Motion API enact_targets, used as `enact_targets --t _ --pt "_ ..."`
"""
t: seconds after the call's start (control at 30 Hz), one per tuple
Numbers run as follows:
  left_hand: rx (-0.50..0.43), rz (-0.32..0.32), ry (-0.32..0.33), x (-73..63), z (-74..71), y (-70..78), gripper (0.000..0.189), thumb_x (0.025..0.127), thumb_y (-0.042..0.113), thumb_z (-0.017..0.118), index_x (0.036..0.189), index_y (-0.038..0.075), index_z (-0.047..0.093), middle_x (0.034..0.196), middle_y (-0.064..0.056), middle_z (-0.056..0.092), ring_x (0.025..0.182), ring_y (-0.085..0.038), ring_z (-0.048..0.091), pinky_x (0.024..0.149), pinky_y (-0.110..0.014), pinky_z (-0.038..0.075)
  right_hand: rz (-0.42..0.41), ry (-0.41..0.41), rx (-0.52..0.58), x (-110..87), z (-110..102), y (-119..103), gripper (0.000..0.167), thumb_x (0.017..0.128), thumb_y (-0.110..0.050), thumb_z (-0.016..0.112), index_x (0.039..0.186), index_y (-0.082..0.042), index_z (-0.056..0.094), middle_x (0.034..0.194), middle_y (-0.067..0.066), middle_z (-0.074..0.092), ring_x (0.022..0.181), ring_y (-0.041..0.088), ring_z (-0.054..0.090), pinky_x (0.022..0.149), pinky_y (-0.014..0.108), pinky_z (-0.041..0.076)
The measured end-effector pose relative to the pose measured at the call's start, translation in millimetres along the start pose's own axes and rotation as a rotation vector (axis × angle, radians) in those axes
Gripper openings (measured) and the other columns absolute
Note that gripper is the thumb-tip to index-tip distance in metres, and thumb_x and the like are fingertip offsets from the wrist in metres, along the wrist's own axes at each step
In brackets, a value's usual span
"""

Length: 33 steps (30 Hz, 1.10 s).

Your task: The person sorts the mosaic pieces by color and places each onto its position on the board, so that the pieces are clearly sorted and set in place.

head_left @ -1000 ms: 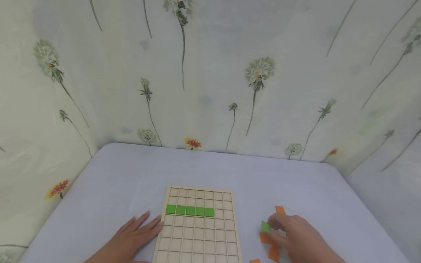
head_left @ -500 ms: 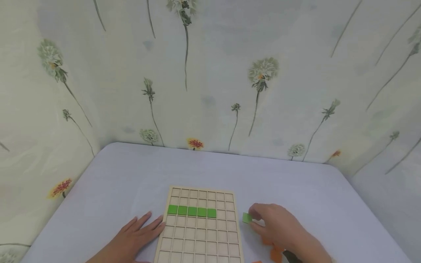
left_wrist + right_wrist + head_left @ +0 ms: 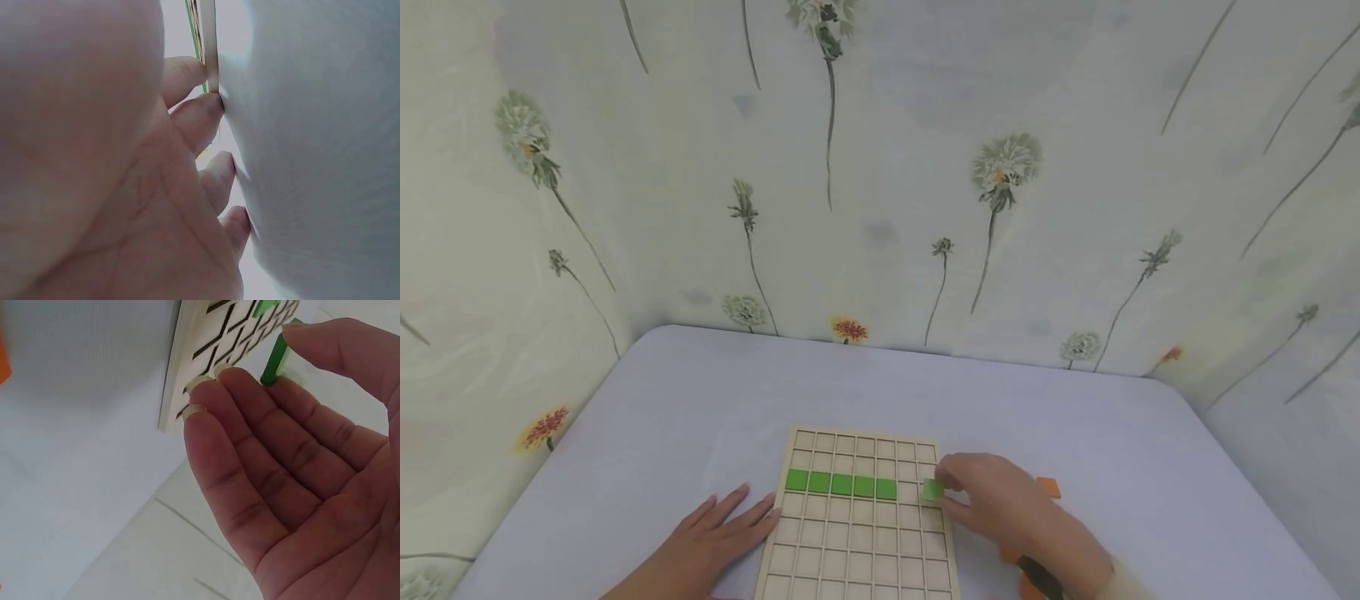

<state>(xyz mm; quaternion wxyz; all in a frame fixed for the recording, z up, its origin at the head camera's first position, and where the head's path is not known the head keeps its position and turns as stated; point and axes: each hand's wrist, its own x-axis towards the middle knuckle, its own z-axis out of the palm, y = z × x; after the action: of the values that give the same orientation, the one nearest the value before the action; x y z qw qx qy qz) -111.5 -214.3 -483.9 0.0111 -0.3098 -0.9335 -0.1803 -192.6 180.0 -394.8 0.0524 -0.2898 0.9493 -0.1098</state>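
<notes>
A pale wooden grid board (image 3: 850, 527) lies on the table, with a row of several green square tiles (image 3: 842, 485) in its third row from the far edge. Over that row's right end, my right hand (image 3: 1000, 500) pinches one more green tile (image 3: 932, 490) between thumb and index finger. In the right wrist view this green tile (image 3: 275, 359) is seen edge-on, and the other fingers stay near the board's edge (image 3: 172, 394). My left hand (image 3: 707, 537) lies spread on the table, its fingertips touching the board's left edge. The left wrist view shows its fingers (image 3: 199, 122) against the tabletop.
Orange tiles lie right of the board: one orange tile (image 3: 1049, 487) beyond the right hand, others partly hidden beneath the right forearm. A white table (image 3: 820, 375) stretches to a backdrop (image 3: 880, 167) printed with dandelions.
My right hand has carried the green tile leftward from the orange tiles to above the board's right edge. The left hand keeps its place at the board's left side.
</notes>
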Motion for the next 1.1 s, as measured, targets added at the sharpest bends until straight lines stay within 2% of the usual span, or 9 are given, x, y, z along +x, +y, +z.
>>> enact_targets --t 0.1,0.17,0.27,0.4,0.7,0.73,0.9,1.1 --pt "0.013 0.005 0.020 -0.6 1.9 -0.5 0.098 0.084 0.087 0.055 0.156 0.020 0.052 0.161 0.004 0.047 0.148 -0.039 0.041 0.111 -0.057 0.035 -0.014 -0.002 0.006 6.4 4.4 -0.7 0.012 0.091 -0.020 0.079 0.096 -0.020 0.069 0.088 -0.016 0.063 0.082 0.004 0.059 0.073 0.032 0.053" --pt "0.004 0.000 0.027 -1.1 2.8 -0.8 0.098 0.084 0.087 0.056 0.156 0.021 0.053 0.161 0.005 0.047 0.148 -0.038 0.041 0.112 -0.050 0.028 -0.028 -0.003 0.012 10.2 7.0 -0.6 0.012 0.091 -0.020 0.079 0.094 -0.020 0.067 0.086 -0.015 0.061 0.080 0.004 0.057 0.072 0.031 0.052" --pt "0.011 0.005 0.022 -1.2 2.6 -1.3 0.098 0.085 0.086 0.055 0.157 0.020 0.052 0.162 0.004 0.047 0.148 -0.039 0.041 0.114 -0.052 0.032 -0.049 -0.004 0.013 14.9 10.0 -0.4 0.015 0.091 -0.021 0.079 0.091 -0.020 0.064 0.083 -0.014 0.057 0.077 0.004 0.052 0.070 0.030 0.050" --pt "0.029 0.015 0.011 -0.8 2.0 -2.1 0.098 0.085 0.086 0.054 0.157 0.019 0.051 0.162 0.003 0.046 0.147 -0.039 0.042 0.107 -0.066 0.040 -0.055 -0.010 0.008 21.5 13.0 -2.0 0.016 0.091 -0.020 0.079 0.088 -0.020 0.063 0.081 -0.015 0.054 0.075 0.004 0.049 0.068 0.029 0.048" --pt "0.016 0.007 0.013 -0.9 1.7 -2.3 0.099 0.084 0.087 0.055 0.158 0.020 0.050 0.162 0.003 0.045 0.148 -0.039 0.041 0.110 -0.061 0.036 -0.047 -0.046 0.010 35.1 22.1 -5.2 0.011 0.091 -0.021 0.079 0.089 -0.020 0.068 0.081 -0.016 0.056 0.077 0.007 0.050 0.071 0.030 0.050" --pt "0.027 0.013 0.014 -0.8 1.4 -1.8 0.099 0.084 0.087 0.055 0.158 0.020 0.050 0.162 0.003 0.046 0.148 -0.039 0.041 0.107 -0.064 0.038 -0.043 -0.051 0.013 35.4 23.0 -5.1 0.010 0.091 -0.021 0.079 0.090 -0.020 0.069 0.082 -0.016 0.056 0.078 0.007 0.051 0.071 0.031 0.050" --pt "0.017 0.004 0.003 -0.8 -0.2 0.5 0.102 0.083 0.088 0.055 0.158 0.019 0.049 0.163 0.002 0.045 0.148 -0.039 0.040 0.108 -0.065 0.037 -0.032 -0.064 0.014 36.0 26.6 -3.9 0.011 0.090 -0.023 0.079 0.097 -0.017 0.073 0.087 -0.015 0.060 0.083 0.006 0.053 0.076 0.033 0.053" --pt "-0.013 -0.004 -0.018 -0.5 -1.6 0.2 0.098 0.086 0.084 0.056 0.158 0.018 0.049 0.163 0.002 0.044 0.149 -0.040 0.039 0.108 -0.067 0.036 -0.028 -0.063 0.019 36.1 28.7 -1.4 0.012 0.091 -0.024 0.079 0.099 -0.016 0.074 0.089 -0.014 0.059 0.082 0.007 0.052 0.077 0.034 0.053"
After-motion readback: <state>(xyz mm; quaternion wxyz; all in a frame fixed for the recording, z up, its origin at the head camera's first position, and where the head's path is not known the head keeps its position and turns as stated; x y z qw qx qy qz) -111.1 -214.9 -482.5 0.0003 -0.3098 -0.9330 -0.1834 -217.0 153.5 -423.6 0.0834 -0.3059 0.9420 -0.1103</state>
